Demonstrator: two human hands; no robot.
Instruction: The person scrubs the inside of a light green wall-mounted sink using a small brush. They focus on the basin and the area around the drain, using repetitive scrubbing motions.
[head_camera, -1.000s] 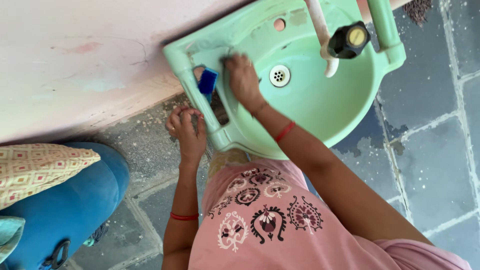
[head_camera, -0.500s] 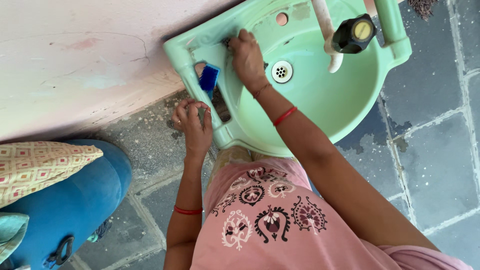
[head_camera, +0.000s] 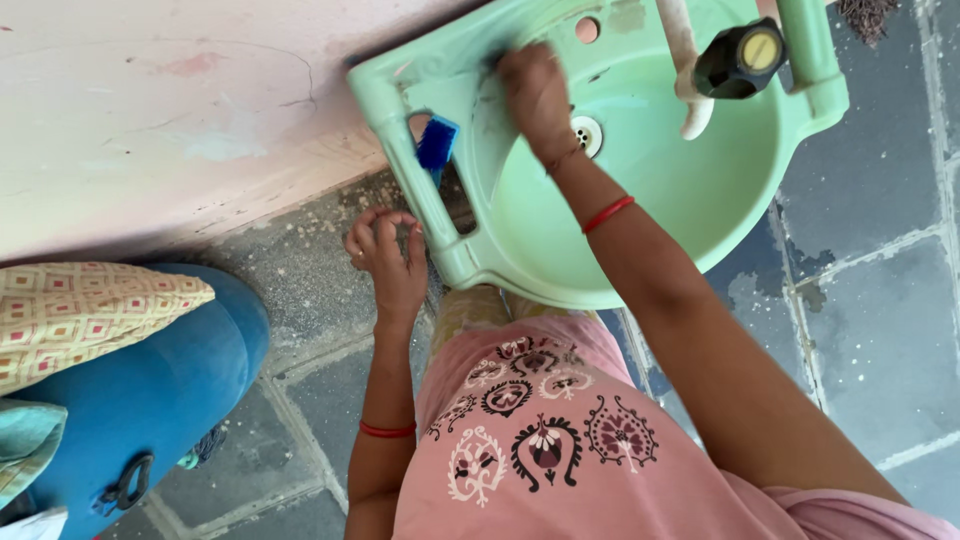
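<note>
noted at the pale green basin: right hand now at roughly 11 o'clock of the bowl, pressed against the inner wall below the back rim. shifted there over the last second from a spot nearer the left ledge and the drain; a short travel up and toward the wall, consistent with a rubbing stroke across the basin's surface. fingers curled and pressed together against the ceramic; whether a cloth or pad sits under them cannot be told, since the back of the hand covers it.

blue brush unchanged in position: lodged in the slot of the basin's left ledge, at 9 o'clock of the bowl, bristle end up, untouched by either hand.

left hand held below the ledge, at about 8 o'clock, fingers loosely curled toward the underside of the rim, close to it or just touching; nothing seen pinched in it. little movement recorded here across the same interval, apart from a slight lowering.

tap, dark with a yellow cap, at 1 o'clock over the bowl; no water flow visible.

surroundings: pink wall at the back, grey stone floor below, blue container at 8 o'clock of the frame, well apart from the basin.

judgement: scrubbing of the basin's upper left wall in progress by bare right hand, brush idle.
</note>
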